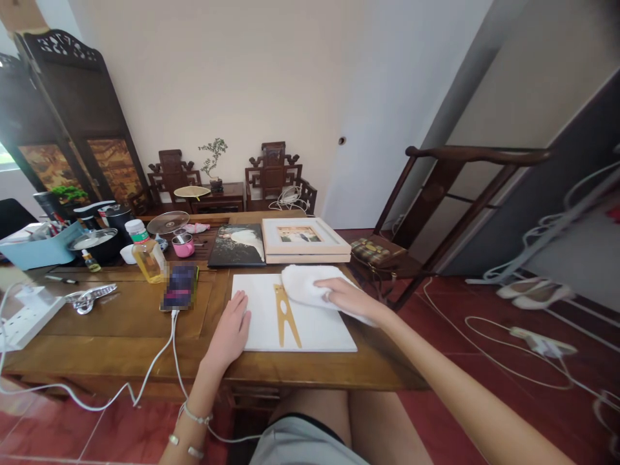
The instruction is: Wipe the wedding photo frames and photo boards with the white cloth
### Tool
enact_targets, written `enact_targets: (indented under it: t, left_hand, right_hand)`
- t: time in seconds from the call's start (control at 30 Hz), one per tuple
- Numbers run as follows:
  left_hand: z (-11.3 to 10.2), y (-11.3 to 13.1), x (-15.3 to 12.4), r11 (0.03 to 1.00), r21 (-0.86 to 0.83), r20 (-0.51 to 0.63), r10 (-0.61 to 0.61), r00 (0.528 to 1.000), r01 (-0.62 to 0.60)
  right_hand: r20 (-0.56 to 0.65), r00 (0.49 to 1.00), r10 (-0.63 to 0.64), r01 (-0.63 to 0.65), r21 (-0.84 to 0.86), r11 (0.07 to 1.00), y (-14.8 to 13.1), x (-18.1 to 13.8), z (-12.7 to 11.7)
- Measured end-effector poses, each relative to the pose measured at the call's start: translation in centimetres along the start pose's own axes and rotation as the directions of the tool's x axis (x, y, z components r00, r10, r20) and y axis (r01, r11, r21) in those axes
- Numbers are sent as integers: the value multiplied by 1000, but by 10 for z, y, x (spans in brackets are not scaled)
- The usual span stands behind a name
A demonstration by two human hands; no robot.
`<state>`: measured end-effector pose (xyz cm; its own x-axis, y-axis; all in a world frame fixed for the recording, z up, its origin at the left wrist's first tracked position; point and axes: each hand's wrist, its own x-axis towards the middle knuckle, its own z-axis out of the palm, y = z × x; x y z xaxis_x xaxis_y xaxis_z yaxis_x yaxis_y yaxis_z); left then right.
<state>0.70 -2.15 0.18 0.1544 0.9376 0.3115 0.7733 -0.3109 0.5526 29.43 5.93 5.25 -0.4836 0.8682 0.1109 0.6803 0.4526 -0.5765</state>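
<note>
A flat white board [261, 329] lies on the wooden table in front of me, with a tan clothespin-shaped figure [282, 316] on its face. My left hand [232, 328] rests on the board's left edge, fingers stretched out and holding nothing. In my right hand [341, 296] is a white cloth [305, 284], gripped at its near side and lying over the board's upper right corner. The cloth covers that corner and touches or nearly touches the figure's top. My right thumb and some fingers are partly hidden by the hand itself.
Behind the board are stacked picture frames [310, 240] and a dark photo panel [237, 245]. To the left, a charging phone [179, 287], an oil bottle [145, 252], a pink cup [183, 245] and a power strip [31, 316] sit on the table. A wooden chair [436, 187] stands right.
</note>
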Motion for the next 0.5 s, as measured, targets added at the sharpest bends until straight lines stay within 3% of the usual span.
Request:
enact_targets:
  t: [0.13,0.23,0.33,0.5]
  left_hand:
    - [0,0,0,1000,-3,-10,1,1000,-1]
    - [0,0,1,1000,7,7,-5,1000,5]
    - [0,0,0,1000,4,7,-1,1000,1]
    - [0,0,0,1000,-2,-17,14,1000,-14]
  right_hand:
    - [-29,999,-38,38,-13,999,7,34,-1]
    - [-21,998,-63,62,-31,998,5,32,-1]
    - [-3,997,-78,77,-40,996,-3,6,2]
    - [87,996,-36,38,-27,999,-27,-64,1]
